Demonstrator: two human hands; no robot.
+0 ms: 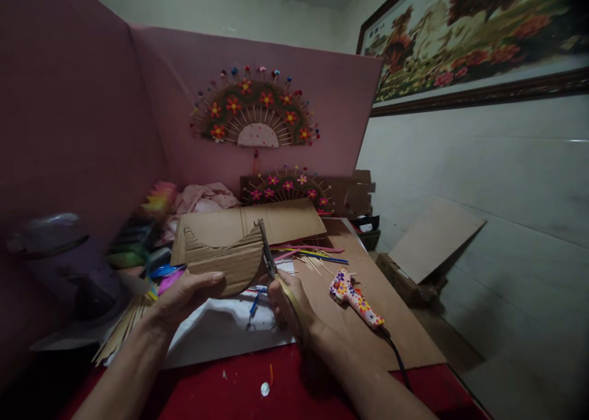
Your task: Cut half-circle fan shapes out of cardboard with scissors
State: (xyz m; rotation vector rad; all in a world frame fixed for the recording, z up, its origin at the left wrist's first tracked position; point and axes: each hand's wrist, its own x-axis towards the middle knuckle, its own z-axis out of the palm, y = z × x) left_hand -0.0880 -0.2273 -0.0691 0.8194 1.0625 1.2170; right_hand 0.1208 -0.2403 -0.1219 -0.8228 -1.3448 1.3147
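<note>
A piece of corrugated cardboard (230, 263) with a curved notch in its top edge and a rounded lower edge is held up over the table. My left hand (186, 294) grips its lower left part, thumb on the front face. In my right hand (292, 303) is a pair of scissors (268, 254), whose dark blades point up at the cardboard's right edge. Behind this piece lies a larger sheet of cardboard (294, 220). White paper (216, 331) and a small blue tool (253, 306) are beneath the hands.
A flower-patterned glue gun (356, 300) with a black cord rests on a brown board (391, 346) at the right. Thin sticks (313, 261) and coloured strips lie behind. More sticks (122, 328) are at the left. A decorated fan (257, 113) hangs on the pink panel (161, 101).
</note>
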